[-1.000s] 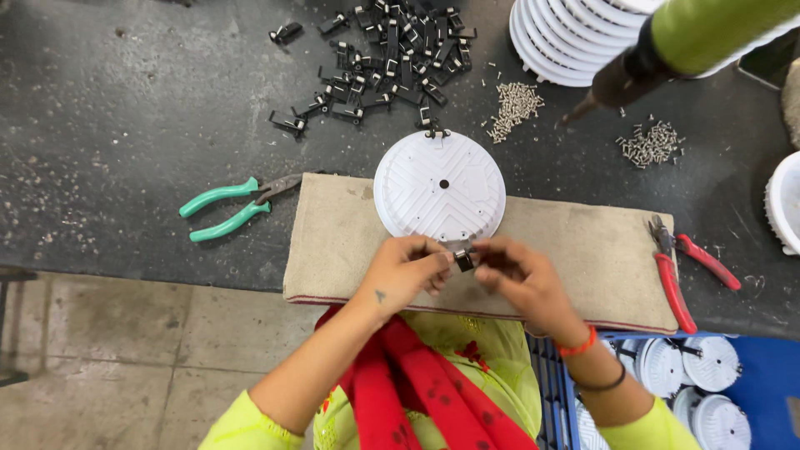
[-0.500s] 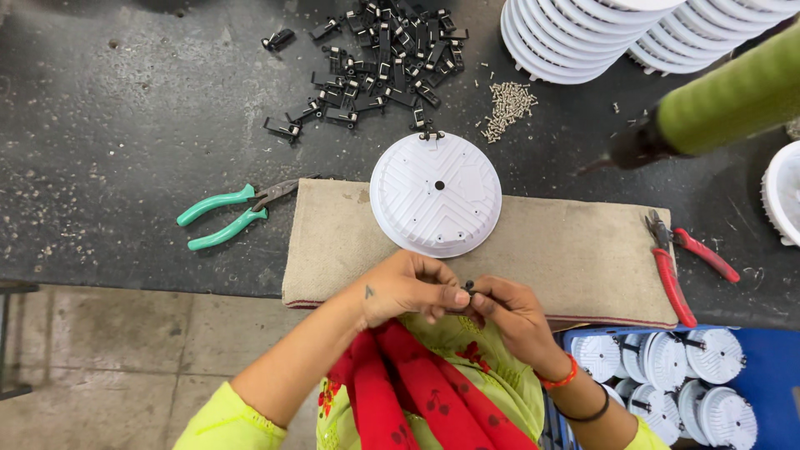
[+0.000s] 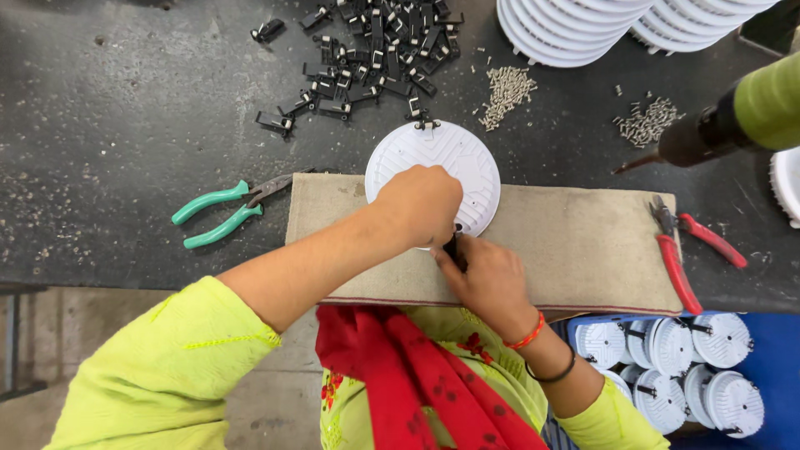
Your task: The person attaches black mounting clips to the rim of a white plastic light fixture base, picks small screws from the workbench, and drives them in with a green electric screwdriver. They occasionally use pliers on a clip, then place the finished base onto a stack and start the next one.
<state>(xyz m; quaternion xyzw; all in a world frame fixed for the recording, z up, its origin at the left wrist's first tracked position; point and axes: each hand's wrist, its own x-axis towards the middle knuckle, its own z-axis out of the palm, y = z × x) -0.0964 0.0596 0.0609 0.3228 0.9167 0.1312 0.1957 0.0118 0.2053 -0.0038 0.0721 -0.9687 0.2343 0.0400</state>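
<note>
The left hand [image 3: 419,204] rests palm-down on the white round housing [image 3: 433,171], fingers curled over its near edge. The right hand [image 3: 487,279] pinches a small black clip [image 3: 451,247] at that edge. The housing lies on a beige mat [image 3: 575,250] on the dark counter [image 3: 108,125], between green-handled pliers [image 3: 221,212] and red-handled pliers [image 3: 687,250].

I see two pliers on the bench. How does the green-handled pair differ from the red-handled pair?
The green-handled pliers lie left of the beige mat, handles pointing left; the red-handled pliers lie at its right end, handles pointing down-right. The green pair's jaws touch the mat's corner, while one red handle rests on the mat. Both lie untouched, handles spread apart.
</note>
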